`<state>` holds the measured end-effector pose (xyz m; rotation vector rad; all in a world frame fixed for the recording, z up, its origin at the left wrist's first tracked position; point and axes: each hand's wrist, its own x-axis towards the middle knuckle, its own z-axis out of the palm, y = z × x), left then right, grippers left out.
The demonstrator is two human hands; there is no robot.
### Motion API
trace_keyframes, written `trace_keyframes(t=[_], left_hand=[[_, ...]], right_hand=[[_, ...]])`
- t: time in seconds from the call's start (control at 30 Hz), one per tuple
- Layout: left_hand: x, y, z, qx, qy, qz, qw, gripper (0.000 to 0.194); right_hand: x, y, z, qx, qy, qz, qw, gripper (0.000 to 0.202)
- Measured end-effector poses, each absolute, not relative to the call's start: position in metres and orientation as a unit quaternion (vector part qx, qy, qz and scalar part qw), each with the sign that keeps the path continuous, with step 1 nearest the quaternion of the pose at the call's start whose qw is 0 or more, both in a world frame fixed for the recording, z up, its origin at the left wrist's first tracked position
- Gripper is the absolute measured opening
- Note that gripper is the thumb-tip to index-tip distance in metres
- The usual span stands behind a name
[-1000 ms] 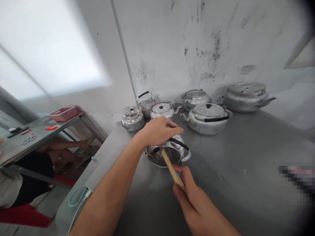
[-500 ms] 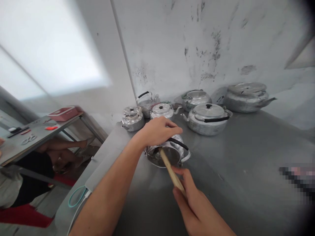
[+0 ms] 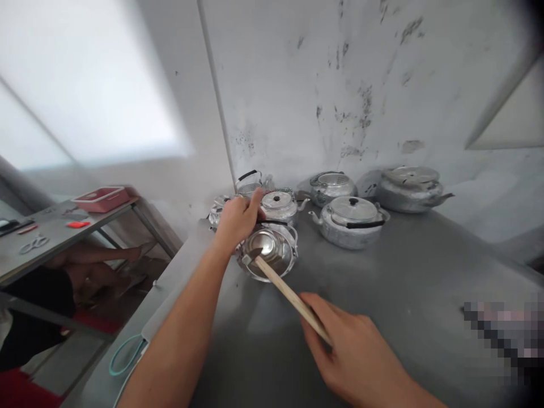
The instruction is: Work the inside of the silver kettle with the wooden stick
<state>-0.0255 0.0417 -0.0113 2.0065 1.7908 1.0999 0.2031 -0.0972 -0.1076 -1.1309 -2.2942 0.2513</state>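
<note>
A silver metal kettle (image 3: 278, 266) lies tilted on the grey table, its round opening facing me and its black-gripped handle raised at the back. My left hand (image 3: 238, 222) is at the kettle's upper left side, thumb raised; its other fingers are partly hidden behind the kettle. In my right hand (image 3: 340, 334) is the wooden handle of a hammer (image 3: 293, 297). The hammer's dark head is at the left part of the kettle's opening, and the shiny inside shows behind it.
Several other kettles stand along the wall, among them a lidded one (image 3: 353, 224) and a large one (image 3: 410, 190). At left, a side table holds a pink basket (image 3: 102, 199) and scissors (image 3: 34, 243); a person's legs show beneath. A teal cable (image 3: 123, 356) lies at the table's left edge.
The kettle has turned, so its opening faces me more and its inside shows. My left hand has moved left off its top. The hammer head has come into view, and the camera view has shifted.
</note>
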Motion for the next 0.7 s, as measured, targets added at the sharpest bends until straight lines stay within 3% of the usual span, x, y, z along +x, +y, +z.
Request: trace_keyframes(t=[0.13, 0.23, 0.27, 0.33, 0.47, 0.7], left_hand=[[-0.046, 0.045, -0.01, 0.706, 0.622, 0.287, 0.177, 0.076], [-0.053, 0.046, -0.014, 0.743, 0.582, 0.242, 0.226, 0.058], [-0.053, 0.047, -0.017, 0.753, 0.569, 0.223, 0.244, 0.062], [-0.052, 0.05, -0.024, 0.756, 0.562, 0.198, 0.271, 0.065], [-0.049, 0.056, -0.033, 0.743, 0.563, 0.199, 0.304, 0.051], [-0.053, 0.047, -0.029, 0.67, 0.567, 0.188, 0.44, 0.039]], right_hand=[[0.223, -0.078, -0.091, -0.413, -0.845, -0.005, 0.34, 0.011], [0.234, -0.066, -0.082, -0.483, -0.777, -0.04, 0.401, 0.009], [0.236, -0.063, -0.079, -0.509, -0.752, -0.043, 0.417, 0.008], [0.239, -0.058, -0.076, -0.548, -0.709, -0.036, 0.442, 0.021], [0.241, -0.055, -0.072, -0.577, -0.668, -0.019, 0.469, 0.04], [0.251, -0.057, -0.085, -0.513, -0.723, -0.045, 0.46, 0.044]])
